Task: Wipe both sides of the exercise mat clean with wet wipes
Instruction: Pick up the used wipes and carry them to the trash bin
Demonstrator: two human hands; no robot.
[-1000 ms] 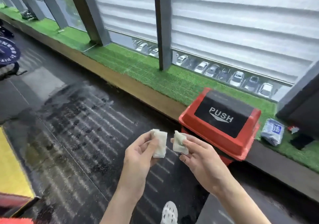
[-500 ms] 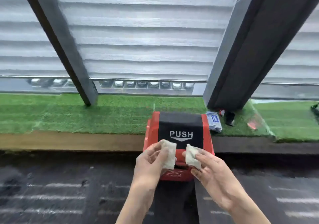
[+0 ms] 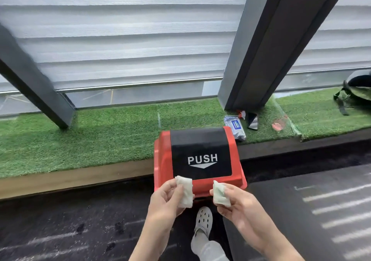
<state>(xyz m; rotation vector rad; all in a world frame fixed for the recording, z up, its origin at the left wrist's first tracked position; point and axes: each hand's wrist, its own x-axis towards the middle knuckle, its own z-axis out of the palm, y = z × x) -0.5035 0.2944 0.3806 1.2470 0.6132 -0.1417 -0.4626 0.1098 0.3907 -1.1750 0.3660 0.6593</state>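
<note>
My left hand (image 3: 166, 198) pinches a folded white wet wipe (image 3: 185, 192) between thumb and fingers. My right hand (image 3: 236, 204) pinches a second folded wipe (image 3: 219, 195), faintly greenish. Both wipes hang just in front of the near edge of a red bin (image 3: 160, 164) with a black swing lid (image 3: 200, 152) marked PUSH. A pack of wet wipes (image 3: 235, 127) lies on the green turf ledge behind the bin. No exercise mat shows in the head view.
A raised artificial-turf ledge (image 3: 90, 140) with a wooden edge runs along the window. A dark phone (image 3: 253, 121) and a pink item (image 3: 278, 125) lie beside the grey pillar (image 3: 271, 49). A backpack (image 3: 357, 89) sits far right. My white shoe (image 3: 203, 219) stands on the dark floor.
The view has swung to face the bin head on and drawn closer. Both hands, still pinching their wipes, now hover at the bin's front edge, slightly further apart.
</note>
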